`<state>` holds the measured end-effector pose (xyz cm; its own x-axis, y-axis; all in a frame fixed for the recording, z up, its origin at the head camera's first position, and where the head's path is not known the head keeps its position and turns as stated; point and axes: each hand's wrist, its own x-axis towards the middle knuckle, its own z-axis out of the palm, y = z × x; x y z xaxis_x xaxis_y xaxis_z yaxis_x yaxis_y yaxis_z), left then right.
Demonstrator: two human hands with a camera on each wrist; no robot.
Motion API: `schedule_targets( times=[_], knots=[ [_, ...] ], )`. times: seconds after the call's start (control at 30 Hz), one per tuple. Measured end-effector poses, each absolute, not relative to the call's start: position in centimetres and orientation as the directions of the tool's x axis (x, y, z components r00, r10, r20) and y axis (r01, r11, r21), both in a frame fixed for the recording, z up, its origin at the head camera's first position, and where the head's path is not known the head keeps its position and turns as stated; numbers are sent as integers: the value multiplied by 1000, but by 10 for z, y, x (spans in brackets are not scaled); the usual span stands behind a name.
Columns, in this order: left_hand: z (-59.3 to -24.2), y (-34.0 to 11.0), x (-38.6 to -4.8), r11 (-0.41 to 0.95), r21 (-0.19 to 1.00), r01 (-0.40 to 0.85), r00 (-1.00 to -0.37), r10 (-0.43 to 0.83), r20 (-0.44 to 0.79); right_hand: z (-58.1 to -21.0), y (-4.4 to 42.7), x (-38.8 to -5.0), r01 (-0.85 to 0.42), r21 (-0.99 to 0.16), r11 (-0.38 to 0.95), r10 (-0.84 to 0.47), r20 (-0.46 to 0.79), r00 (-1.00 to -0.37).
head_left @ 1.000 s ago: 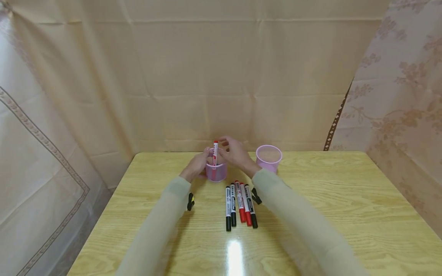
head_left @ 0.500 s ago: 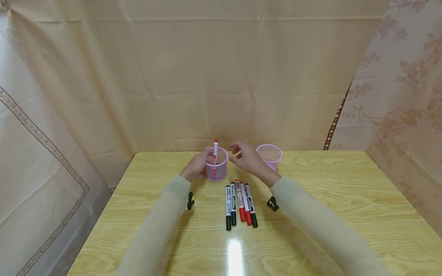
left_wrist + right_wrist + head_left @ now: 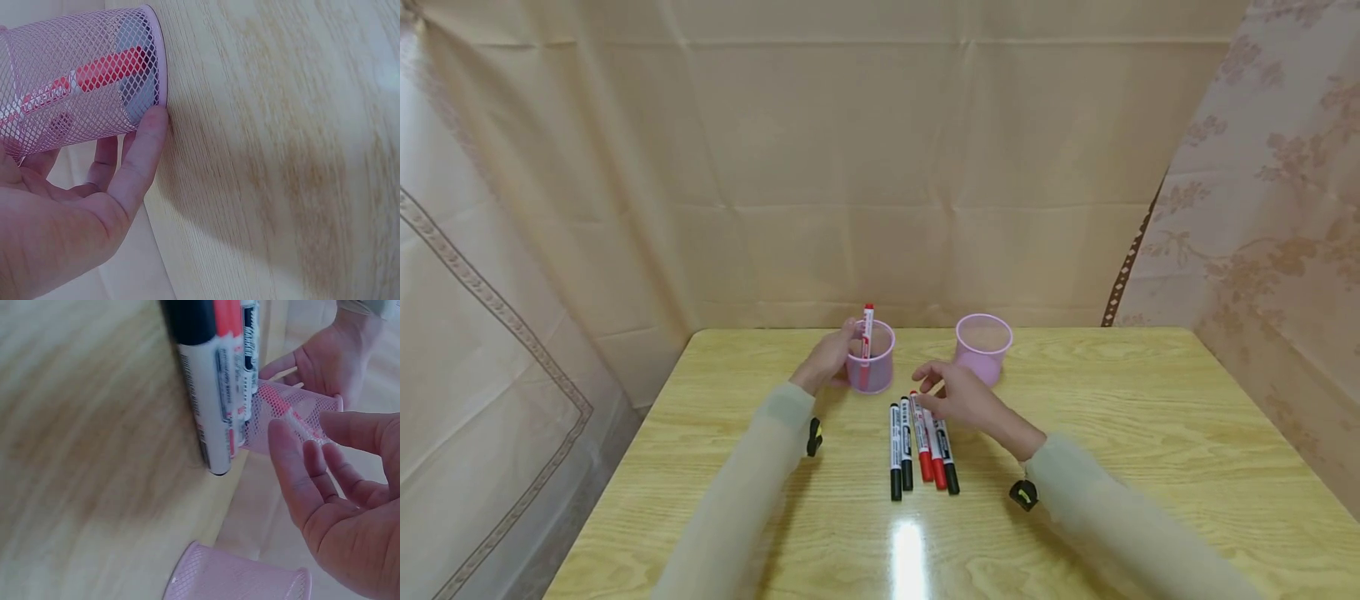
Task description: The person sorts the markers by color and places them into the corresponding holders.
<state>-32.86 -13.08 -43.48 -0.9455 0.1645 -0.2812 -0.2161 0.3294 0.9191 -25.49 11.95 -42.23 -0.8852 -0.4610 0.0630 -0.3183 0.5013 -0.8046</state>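
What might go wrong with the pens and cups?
The right hand is close to five markers lying side by side, so grabbing one might roll its neighbours. It's also near the right-hand pink cup and might bump it. If the left hand slips, the cup holding a red marker could perhaps tip.

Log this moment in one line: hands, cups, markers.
left hand holds pink cup; red marker inside it; right hand holds nothing, near five loose markers; second cup untouched
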Motion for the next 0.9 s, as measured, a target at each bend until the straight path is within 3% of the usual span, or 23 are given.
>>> schedule_targets(
  times=[0.6,0.9],
  knots=[
    [-436,-128,-329,373,904,-208,-950,145,-278,-431,121,-246,-278,-713,643,-456,-65,-888],
    [-434,-130,-326,358,910,-211,-948,153,-280,-434,115,-250,-238,-733,637,-440,-92,-893]
  ],
)
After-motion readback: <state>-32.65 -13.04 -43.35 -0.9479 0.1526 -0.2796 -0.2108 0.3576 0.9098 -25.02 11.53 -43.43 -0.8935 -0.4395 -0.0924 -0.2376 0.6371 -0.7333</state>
